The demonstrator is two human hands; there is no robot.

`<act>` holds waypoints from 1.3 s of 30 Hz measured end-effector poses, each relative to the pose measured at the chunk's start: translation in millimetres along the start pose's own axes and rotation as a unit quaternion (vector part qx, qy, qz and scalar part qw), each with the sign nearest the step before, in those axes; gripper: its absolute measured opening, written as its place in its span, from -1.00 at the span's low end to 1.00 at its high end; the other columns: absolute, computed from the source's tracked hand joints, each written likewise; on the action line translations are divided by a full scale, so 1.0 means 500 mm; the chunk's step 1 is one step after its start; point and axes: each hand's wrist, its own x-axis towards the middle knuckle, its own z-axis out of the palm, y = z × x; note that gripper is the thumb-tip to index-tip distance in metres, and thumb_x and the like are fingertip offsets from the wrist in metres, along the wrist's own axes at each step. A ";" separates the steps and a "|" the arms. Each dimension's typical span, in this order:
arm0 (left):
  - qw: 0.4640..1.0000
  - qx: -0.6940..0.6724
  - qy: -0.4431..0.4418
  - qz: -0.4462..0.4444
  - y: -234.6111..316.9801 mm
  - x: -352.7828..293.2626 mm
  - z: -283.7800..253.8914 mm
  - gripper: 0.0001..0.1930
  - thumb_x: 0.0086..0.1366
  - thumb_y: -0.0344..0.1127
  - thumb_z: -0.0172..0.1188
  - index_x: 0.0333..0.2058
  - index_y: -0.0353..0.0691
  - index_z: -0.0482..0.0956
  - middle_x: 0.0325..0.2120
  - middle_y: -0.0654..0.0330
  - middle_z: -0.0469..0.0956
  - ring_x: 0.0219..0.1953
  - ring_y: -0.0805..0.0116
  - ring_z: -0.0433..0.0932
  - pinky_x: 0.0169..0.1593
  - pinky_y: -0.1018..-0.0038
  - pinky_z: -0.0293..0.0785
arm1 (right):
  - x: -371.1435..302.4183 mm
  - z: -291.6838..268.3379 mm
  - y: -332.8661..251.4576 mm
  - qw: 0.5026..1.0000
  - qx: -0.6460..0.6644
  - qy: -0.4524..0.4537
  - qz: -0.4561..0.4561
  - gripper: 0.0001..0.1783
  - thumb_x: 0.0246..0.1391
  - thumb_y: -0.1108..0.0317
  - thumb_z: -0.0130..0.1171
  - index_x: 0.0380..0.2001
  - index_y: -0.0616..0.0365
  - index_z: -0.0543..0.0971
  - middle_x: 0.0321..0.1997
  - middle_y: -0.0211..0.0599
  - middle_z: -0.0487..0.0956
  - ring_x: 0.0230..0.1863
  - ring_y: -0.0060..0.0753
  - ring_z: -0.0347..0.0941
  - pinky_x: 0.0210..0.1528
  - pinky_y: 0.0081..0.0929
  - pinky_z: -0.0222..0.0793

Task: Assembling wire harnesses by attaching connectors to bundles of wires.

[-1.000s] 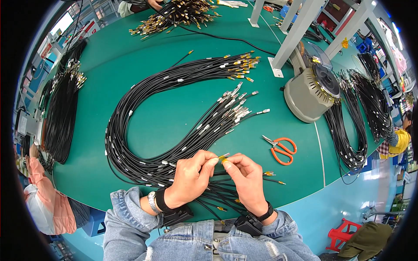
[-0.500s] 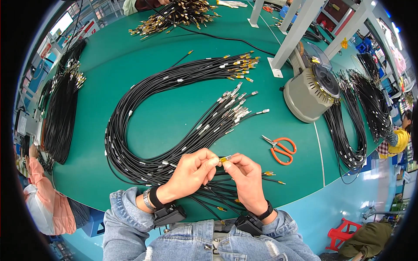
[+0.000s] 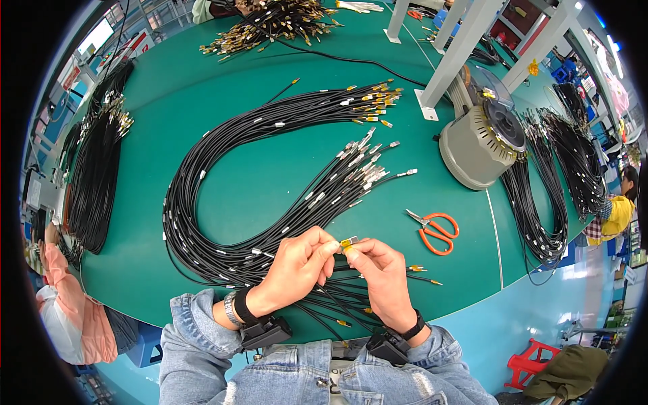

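Observation:
Between my two hands is a small metal cable connector with yellow tape (image 3: 348,241) on it. My left hand (image 3: 300,264) pinches at its left side with thumb and forefinger. From the right, my right hand (image 3: 383,275) pinches just below it, thumb up against the yellow tape. Fingers hide the cable that leads to it. Under and behind my hands lies a big curved bundle of black cables (image 3: 179,202), with white labels along it. Some cable ends show yellow tape (image 3: 379,98); others have bare silvery connectors (image 3: 368,172).
Orange-handled scissors (image 3: 442,235) lie to the right on the green table (image 3: 283,169). Beyond them stands a grey round tape dispenser (image 3: 469,152) beside a white metal post (image 3: 455,61). More cable bundles lie left (image 3: 94,182), right (image 3: 540,202) and far (image 3: 283,23). Co-workers sit at both sides.
The connector has tipped up and shows more of its metal and yellow tape above my fingertips. Both hands have stayed in nearly the same place.

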 end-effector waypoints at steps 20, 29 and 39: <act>0.987 -0.120 -0.094 -0.056 0.012 0.008 -0.020 -0.75 0.37 -0.23 -0.10 -0.39 -0.29 0.40 -0.74 0.35 0.35 -0.74 0.65 0.22 -0.62 0.69 0.13 | -0.001 0.004 -0.007 0.998 0.011 -0.008 -0.064 -0.87 0.05 0.54 0.09 -0.29 0.30 0.49 -0.29 -0.39 0.48 -0.26 -0.60 0.38 -0.15 -0.64 0.29; 0.981 -0.129 -0.130 -0.060 0.013 0.012 -0.025 -0.75 0.37 -0.24 -0.10 -0.39 -0.28 0.40 -0.75 0.35 0.35 -0.74 0.65 0.22 -0.63 0.68 0.12 | 0.006 -0.009 0.009 0.995 -0.002 -0.044 -0.093 -0.90 0.04 0.56 0.11 -0.32 0.30 0.50 -0.28 -0.35 0.45 -0.25 -0.57 0.38 -0.13 -0.62 0.31; 0.956 -0.156 -0.223 -0.112 0.020 0.021 -0.045 -0.75 0.35 -0.25 -0.05 -0.42 -0.29 0.45 -0.75 0.34 0.37 -0.76 0.67 0.18 -0.66 0.68 0.08 | 0.005 -0.017 0.014 0.983 -0.080 -0.049 -0.159 -0.92 0.03 0.57 0.12 -0.36 0.33 0.52 -0.30 -0.32 0.45 -0.28 -0.57 0.38 -0.23 -0.63 0.34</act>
